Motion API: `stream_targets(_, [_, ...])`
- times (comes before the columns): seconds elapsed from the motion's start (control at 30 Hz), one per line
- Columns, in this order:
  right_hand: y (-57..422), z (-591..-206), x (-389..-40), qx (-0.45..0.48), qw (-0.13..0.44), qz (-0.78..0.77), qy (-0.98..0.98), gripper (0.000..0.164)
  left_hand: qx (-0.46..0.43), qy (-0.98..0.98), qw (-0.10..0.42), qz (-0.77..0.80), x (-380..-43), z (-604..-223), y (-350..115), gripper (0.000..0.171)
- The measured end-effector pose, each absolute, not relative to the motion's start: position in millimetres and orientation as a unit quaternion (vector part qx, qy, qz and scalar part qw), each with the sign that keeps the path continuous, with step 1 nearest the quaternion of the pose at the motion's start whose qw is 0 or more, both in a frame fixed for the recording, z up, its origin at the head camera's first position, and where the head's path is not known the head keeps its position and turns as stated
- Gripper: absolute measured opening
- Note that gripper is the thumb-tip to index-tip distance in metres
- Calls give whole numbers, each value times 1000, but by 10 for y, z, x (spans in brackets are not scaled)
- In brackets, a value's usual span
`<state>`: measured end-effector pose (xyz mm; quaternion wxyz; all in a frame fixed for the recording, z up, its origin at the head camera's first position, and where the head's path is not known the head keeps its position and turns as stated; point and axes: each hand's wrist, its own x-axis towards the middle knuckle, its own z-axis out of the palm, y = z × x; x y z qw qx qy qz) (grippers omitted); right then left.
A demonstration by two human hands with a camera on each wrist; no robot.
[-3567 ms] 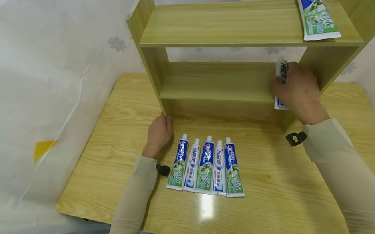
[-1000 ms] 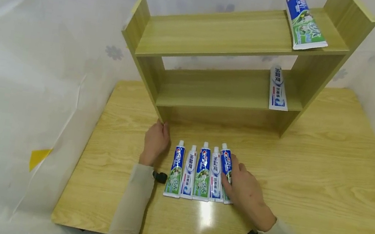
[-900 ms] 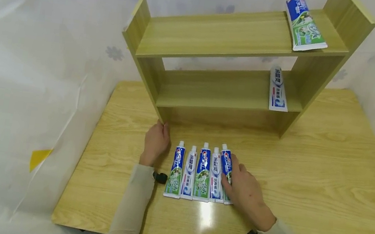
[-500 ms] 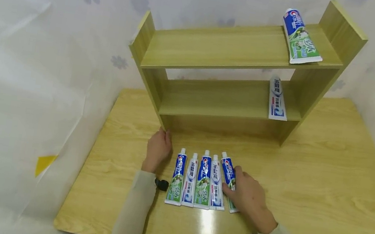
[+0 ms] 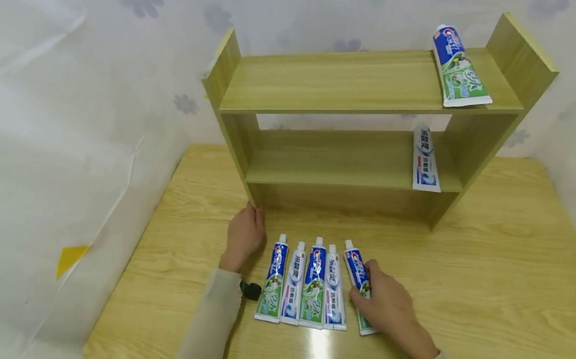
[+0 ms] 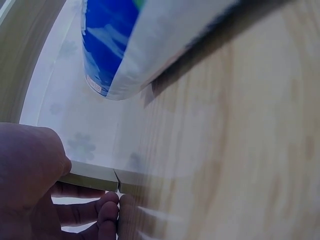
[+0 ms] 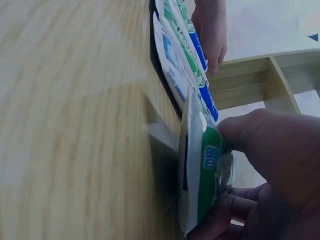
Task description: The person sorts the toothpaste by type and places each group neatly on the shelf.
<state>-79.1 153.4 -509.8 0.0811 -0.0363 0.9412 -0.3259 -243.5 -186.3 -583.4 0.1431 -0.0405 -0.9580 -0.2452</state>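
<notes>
My right hand [image 5: 394,307] grips a blue-and-green toothpaste tube [image 5: 356,269] at the right end of a row on the table, thumb on one long edge and fingers on the other. In the right wrist view this tube [image 7: 207,172] is tilted up on its side, its shadow beneath. Left of it lie a white toothpaste tube [image 5: 335,292], a blue-green tube [image 5: 315,283], another white tube [image 5: 294,286] and another blue-green tube [image 5: 273,279], caps toward the shelf. My left hand [image 5: 244,238] pinches the lower front corner of the wooden shelf's [image 5: 329,89] left side panel.
On the top board, at right, lies a blue-green tube [image 5: 458,68]; a white tube [image 5: 426,160] lies on the board below. The wooden table [image 5: 505,261] stands against a flower-patterned wall [image 5: 302,8]. Sheeting [image 5: 16,164] hangs along the left side.
My right hand has come down from the lower board, where the white tube now lies, and gripped the rightmost tube, shifting it slightly right, apart from the row. The left hand stays at the shelf corner.
</notes>
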Motion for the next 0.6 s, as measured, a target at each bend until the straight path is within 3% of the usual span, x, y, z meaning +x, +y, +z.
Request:
stream_targets(0.3, [1613,-5123,-705,-35,73,-365,928,55,-44,-959,134,-245,-2395,-5902,-1868,38])
stream_targets(0.6, [1649,-4779,-778,-55,53,-372,925,52,-56,-954,162,-247,-2429,-5830,-1855,41])
